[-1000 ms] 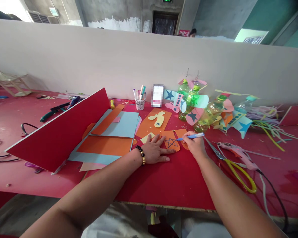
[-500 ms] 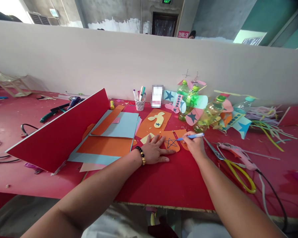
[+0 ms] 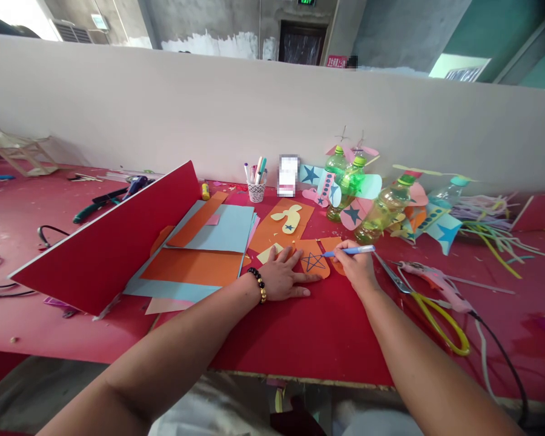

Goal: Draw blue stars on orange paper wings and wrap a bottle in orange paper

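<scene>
My left hand (image 3: pixel 282 277) lies spread on the red tabletop, its fingertips pressing the edge of an orange paper cutout (image 3: pixel 318 271). A blue five-pointed star outline is drawn on that cutout. Between the fingers of my right hand (image 3: pixel 355 264) is a blue marker (image 3: pixel 349 251), its tip at the star's right point. Another orange piece lies partly hidden under the right hand. Just beyond the left fingers is a small pale yellow paper scrap (image 3: pixel 269 252). Farther back, yellow cutouts (image 3: pixel 291 219) with a small dark star rest on an orange sheet (image 3: pixel 267 229).
Scissors (image 3: pixel 440 324) and a pink glue gun (image 3: pixel 438 284) with its cord lie right of my right hand. Decorated plastic bottles (image 3: pixel 386 206) stand behind them. Stacked coloured paper (image 3: pixel 195 266) and an upright red board (image 3: pixel 113 242) are at left; a pen cup (image 3: pixel 256 192) stands at back.
Almost nothing differs. The marker tip has shifted very slightly left along the star, and the view has tilted a little; my left hand stays in place.
</scene>
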The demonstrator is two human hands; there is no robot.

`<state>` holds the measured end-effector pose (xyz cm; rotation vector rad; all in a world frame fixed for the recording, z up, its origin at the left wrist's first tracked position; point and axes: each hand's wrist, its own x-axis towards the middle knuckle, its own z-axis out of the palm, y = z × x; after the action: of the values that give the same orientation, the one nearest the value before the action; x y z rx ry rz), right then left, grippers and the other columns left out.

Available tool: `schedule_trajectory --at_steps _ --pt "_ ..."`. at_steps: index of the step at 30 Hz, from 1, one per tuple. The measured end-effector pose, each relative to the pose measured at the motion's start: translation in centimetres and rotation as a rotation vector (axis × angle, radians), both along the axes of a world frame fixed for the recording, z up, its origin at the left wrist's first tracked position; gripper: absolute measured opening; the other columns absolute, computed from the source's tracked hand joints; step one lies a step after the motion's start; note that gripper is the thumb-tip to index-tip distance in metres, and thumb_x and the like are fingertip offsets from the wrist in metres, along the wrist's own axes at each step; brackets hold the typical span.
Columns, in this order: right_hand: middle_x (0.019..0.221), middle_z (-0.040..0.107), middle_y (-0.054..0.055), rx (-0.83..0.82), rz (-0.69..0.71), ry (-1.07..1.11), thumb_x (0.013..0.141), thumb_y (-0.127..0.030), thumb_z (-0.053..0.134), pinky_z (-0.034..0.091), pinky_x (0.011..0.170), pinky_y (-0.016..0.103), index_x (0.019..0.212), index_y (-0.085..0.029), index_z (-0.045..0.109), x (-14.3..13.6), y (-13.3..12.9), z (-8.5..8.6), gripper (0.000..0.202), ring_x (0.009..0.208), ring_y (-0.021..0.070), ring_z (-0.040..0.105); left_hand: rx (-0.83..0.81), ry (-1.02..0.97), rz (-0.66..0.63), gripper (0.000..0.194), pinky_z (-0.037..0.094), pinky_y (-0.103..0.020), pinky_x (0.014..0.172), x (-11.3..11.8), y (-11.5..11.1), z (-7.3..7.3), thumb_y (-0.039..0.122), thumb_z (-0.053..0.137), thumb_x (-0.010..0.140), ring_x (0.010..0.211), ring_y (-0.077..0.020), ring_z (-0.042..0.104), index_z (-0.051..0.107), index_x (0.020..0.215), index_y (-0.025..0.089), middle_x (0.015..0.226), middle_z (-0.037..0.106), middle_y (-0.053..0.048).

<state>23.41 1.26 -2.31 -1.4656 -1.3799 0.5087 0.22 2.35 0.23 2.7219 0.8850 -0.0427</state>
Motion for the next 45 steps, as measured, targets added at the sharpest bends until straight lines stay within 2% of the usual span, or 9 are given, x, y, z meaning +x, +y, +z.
schedule_trajectory --at_steps 4,11,17,26,32,37,40,45 --pt "0.058 0.061 -0.002 -0.009 -0.004 -0.006 0.075 -0.029 0.058 0.043 0.058 0.026 0.070 -0.021 0.057 -0.1 0.1 0.0 0.010 0.056 0.0155 0.056 0.010 -0.002 -0.007 0.054 0.003 -0.071 0.102 0.0 0.1 -0.3 0.069 0.030 0.090 0.141 -0.0417 0.005 0.035 0.139 0.049 0.157 0.012 -0.003" --pt "0.056 0.062 -0.001 -0.049 -0.043 -0.050 0.074 -0.030 0.058 0.042 0.055 0.026 0.067 -0.021 0.057 0.0 0.2 -0.1 0.011 0.054 0.0165 0.057 0.001 0.021 -0.003 0.052 0.003 -0.071 0.102 0.1 -0.1 0.4 0.067 0.030 0.091 0.141 -0.0419 0.005 0.034 0.139 0.049 0.157 0.012 -0.004" --pt "0.055 0.062 -0.001 -0.034 -0.077 -0.071 0.073 -0.031 0.058 0.043 0.057 0.027 0.066 -0.021 0.057 0.0 0.1 0.2 0.012 0.055 0.0171 0.057 -0.007 0.014 -0.003 0.051 0.002 -0.071 0.102 0.0 -0.1 0.4 0.066 0.032 0.091 0.141 -0.0428 0.006 0.035 0.139 0.049 0.157 0.013 -0.004" --pt "0.056 0.060 -0.001 0.018 -0.038 -0.039 0.074 -0.028 0.056 0.043 0.058 0.027 0.065 -0.021 0.056 -0.3 -0.4 0.7 0.011 0.056 0.0164 0.056 0.001 0.017 -0.003 0.052 0.003 -0.071 0.102 0.0 -0.1 0.3 0.067 0.031 0.091 0.140 -0.0429 0.006 0.034 0.139 0.049 0.157 0.013 -0.005" --pt "0.055 0.060 -0.001 -0.054 -0.049 -0.040 0.073 -0.029 0.057 0.041 0.054 0.027 0.066 -0.022 0.056 -0.2 -0.2 0.3 0.010 0.053 0.0159 0.054 -0.003 0.005 -0.004 0.051 0.002 -0.070 0.102 0.0 0.0 0.2 0.067 0.032 0.090 0.141 -0.0419 0.005 0.035 0.139 0.050 0.158 0.012 -0.003" --pt "0.058 0.060 -0.001 0.049 -0.125 -0.026 0.075 -0.029 0.058 0.040 0.053 0.026 0.067 -0.021 0.056 0.0 -0.2 0.7 0.011 0.053 0.0151 0.053 -0.011 0.019 -0.006 0.051 0.003 -0.070 0.102 0.0 -0.1 0.4 0.066 0.031 0.091 0.141 -0.0426 0.005 0.034 0.139 0.050 0.157 0.012 -0.003" --pt "0.059 0.060 -0.001 0.054 -0.065 0.036 0.076 -0.030 0.058 0.042 0.056 0.026 0.069 -0.021 0.056 -0.4 -0.5 0.9 0.012 0.056 0.0155 0.055 0.001 0.016 -0.007 0.052 0.003 -0.070 0.102 0.0 -0.1 0.2 0.067 0.030 0.090 0.141 -0.0423 0.004 0.034 0.139 0.050 0.157 0.012 -0.004" --pt "0.063 0.062 0.000 -0.015 0.163 0.061 0.079 -0.035 0.058 0.048 0.064 0.028 0.072 -0.022 0.057 -2.2 -0.9 1.2 0.015 0.065 0.0179 0.062 0.013 0.013 -0.007 0.054 0.003 -0.070 0.103 0.0 0.0 -0.1 0.069 0.028 0.089 0.141 -0.0416 0.004 0.033 0.140 0.050 0.158 0.012 -0.003"
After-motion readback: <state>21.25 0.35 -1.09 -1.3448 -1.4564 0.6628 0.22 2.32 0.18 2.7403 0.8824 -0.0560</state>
